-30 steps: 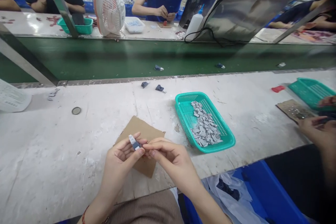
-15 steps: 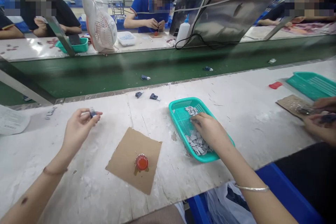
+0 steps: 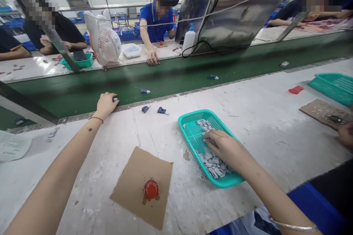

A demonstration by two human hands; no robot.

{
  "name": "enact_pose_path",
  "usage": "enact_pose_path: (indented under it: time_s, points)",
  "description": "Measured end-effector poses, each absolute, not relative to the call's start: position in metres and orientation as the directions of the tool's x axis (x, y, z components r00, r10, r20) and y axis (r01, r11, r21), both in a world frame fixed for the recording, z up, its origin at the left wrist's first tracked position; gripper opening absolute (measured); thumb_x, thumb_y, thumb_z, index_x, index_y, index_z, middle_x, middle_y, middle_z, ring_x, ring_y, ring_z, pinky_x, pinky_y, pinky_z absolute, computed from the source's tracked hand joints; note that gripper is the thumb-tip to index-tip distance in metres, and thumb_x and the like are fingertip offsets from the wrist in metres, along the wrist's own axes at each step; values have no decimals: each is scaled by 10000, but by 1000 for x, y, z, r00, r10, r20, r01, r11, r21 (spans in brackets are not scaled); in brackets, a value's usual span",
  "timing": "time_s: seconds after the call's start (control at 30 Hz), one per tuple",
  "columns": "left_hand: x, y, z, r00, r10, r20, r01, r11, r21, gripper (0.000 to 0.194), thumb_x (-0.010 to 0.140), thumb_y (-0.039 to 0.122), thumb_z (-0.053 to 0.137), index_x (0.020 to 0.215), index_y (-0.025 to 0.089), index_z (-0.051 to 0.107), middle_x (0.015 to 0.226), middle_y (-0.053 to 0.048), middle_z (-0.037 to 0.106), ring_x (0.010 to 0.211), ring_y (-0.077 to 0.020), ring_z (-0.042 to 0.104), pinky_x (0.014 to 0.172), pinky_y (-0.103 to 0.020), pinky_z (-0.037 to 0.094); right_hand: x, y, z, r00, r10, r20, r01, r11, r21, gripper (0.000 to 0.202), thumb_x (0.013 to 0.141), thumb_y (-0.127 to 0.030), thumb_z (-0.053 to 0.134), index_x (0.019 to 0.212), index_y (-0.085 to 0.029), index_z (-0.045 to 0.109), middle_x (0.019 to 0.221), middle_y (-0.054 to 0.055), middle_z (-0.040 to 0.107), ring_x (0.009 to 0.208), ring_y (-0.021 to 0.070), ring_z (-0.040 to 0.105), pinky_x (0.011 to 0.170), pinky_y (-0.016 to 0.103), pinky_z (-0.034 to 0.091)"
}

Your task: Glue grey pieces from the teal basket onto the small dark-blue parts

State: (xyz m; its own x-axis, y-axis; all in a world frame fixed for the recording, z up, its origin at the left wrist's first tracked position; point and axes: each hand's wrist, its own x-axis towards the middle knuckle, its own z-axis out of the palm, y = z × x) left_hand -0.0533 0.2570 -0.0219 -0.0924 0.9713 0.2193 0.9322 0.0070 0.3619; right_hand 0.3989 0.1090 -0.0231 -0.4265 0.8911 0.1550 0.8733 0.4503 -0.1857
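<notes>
My left hand (image 3: 107, 105) reaches to the near edge of the green belt (image 3: 176, 80), its fingers closed around a small dark blue and whitish piece (image 3: 115, 99), mostly hidden. Inside the teal plastic basket (image 3: 184, 136), my right hand (image 3: 224, 147) is closed, fingertips pinching at small flat grey pieces (image 3: 213, 165); what exactly they grip is partly covered. Between my hands lies a square of brown cardboard (image 3: 129, 180) with a small round red pot (image 3: 151, 189) on it. Two dark blue clip-like pieces (image 3: 162, 110) lie beyond the cardboard, near the table edge.
More blue-and-white pieces (image 3: 145, 91) lie on the belt. Across it, a co-worker in blue (image 3: 157, 22) reaches toward the belt, beside a white fan (image 3: 106, 40) and white bottle (image 3: 189, 40). At right are another teal basket (image 3: 333, 87), cardboard (image 3: 322, 112) and a red piece (image 3: 296, 90).
My left hand has moved forward from above the table to the belt's edge with the small piece. My right hand stays in the basket. The co-worker opposite has stretched an arm toward the belt.
</notes>
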Motion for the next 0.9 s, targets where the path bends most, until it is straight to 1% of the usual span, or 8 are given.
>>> enact_pose_path:
  time_s: [0.13,0.27,0.43,0.5,0.57,0.63,0.7,0.9]
  points:
    - [-16,283,-19,77,968,239,929,-157,335,399,849,241,547,1223,141,643,1334,-164,572,1290,-351,415,1102,-479,314,404,109,-28,-395,888,238,860,448,-244,239,932,-242,475,967,-171,701,967,119,742,918,289,701,811,445,578]
    - [21,301,-19,179,961,212,873,-254,416,374,841,182,560,1204,181,649,1343,-119,577,1285,-306,432,1103,-430,324,397,95,-14,-344,873,345,824,457,-334,215,942,-265,510,955,-192,711,973,99,741,921,265,705,823,423,579]
    - [36,297,-19,56,985,162,755,-148,639,149,829,158,585,922,142,701,1141,-172,633,1182,-358,523,1020,-471,392,349,54,13,-294,875,384,681,474,-558,131,927,-208,591,990,-217,705,998,68,717,954,210,682,822,334,561]
    - [35,284,-17,-21,989,147,655,-97,749,141,858,183,580,937,138,688,1132,-165,636,1140,-330,567,981,-432,433,322,37,15,-385,860,333,580,507,-638,142,930,-170,587,1003,-216,700,977,57,707,920,184,672,786,302,552]
    - [33,262,-12,-98,990,104,515,-39,856,200,923,220,504,1008,139,665,1104,-149,654,1005,-260,640,878,-367,500,297,23,11,-490,818,300,490,543,-682,148,937,-145,576,1012,-200,691,959,55,699,894,176,655,771,296,541]
    - [29,232,-7,-143,989,27,349,25,937,270,968,225,407,1031,127,651,1060,-144,680,843,-185,673,765,-301,537,278,16,6,-575,764,293,432,588,-684,151,948,-135,555,1019,-181,680,956,61,694,877,181,634,762,306,532]
    - [23,195,0,-144,988,-56,191,84,978,300,978,224,385,1002,112,662,1054,-148,701,768,-138,672,718,-253,547,265,13,2,-639,711,293,406,635,-657,159,963,-135,526,1016,-169,672,953,70,686,867,189,615,760,321,526]
    - [0,78,15,-158,952,-261,-144,240,960,178,843,192,649,989,127,727,1141,-114,706,757,-111,682,672,-189,559,249,12,-1,-756,618,216,459,735,-500,192,957,-82,480,961,-145,662,938,91,666,859,204,612,741,335,539]
